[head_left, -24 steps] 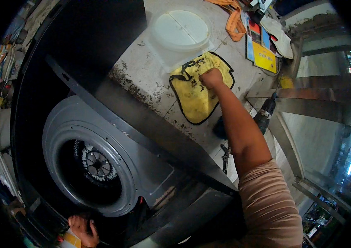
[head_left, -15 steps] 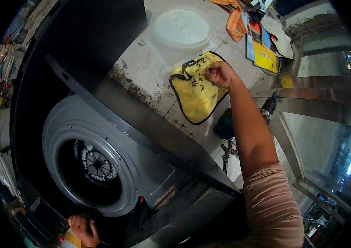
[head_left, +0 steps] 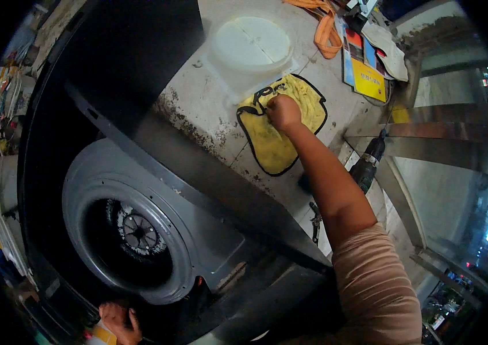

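Note:
My right hand (head_left: 283, 112) is over a yellow cloth (head_left: 275, 152) with black trim and small dark bits on it, fingers curled together; what they hold, if anything, is hidden. The cloth lies on the pale tiled floor beside a translucent plastic disc (head_left: 249, 41). My left hand (head_left: 118, 323) is curled at the lower edge of a black housing (head_left: 123, 46), its grip partly hidden in shadow. Inside the housing sits a grey metal plate with a round flared ring (head_left: 146, 184) and a finned hub (head_left: 139, 233).
A cordless drill (head_left: 365, 167) and a metal tool (head_left: 315, 224) lie right of the housing. Orange straps (head_left: 327, 37) and colourful booklets (head_left: 370, 80) lie at the back right. A metal frame (head_left: 439, 144) stands at the right, stacked clutter (head_left: 2, 195) at the far left.
My right hand lifted rightward with fingers loosened, then moved back down-left onto the cloth and curled again. My left hand stays low at the housing; the view shifted slightly.

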`<state>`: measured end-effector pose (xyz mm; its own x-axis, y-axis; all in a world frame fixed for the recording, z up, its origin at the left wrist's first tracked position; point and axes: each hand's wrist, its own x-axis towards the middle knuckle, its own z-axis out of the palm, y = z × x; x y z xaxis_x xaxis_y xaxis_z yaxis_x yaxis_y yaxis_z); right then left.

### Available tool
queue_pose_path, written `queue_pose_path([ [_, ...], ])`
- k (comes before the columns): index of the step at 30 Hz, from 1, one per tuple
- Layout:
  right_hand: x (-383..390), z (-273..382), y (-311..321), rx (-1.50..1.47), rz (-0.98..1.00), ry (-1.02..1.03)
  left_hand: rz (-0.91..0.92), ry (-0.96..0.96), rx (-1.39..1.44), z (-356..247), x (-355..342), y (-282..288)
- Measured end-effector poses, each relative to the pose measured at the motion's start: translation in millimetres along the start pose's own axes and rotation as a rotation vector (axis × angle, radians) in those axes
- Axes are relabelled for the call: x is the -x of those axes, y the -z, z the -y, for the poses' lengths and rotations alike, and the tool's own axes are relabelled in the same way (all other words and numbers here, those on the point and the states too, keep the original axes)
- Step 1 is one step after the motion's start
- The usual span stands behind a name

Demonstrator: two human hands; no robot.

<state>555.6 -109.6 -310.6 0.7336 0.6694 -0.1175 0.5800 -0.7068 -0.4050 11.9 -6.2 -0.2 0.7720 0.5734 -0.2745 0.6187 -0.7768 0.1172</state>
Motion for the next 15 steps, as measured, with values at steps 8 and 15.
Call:
queue_pose_path([
  [8, 2, 3, 3, -0.336, -0.079, -0.105, -0.024, -0.018, 0.001, 13, 8, -6],
  [15, -13, -41, 37, -1.807, 0.181, -0.496, -0.019, -0.02, -0.005, 10, 2, -6],
])
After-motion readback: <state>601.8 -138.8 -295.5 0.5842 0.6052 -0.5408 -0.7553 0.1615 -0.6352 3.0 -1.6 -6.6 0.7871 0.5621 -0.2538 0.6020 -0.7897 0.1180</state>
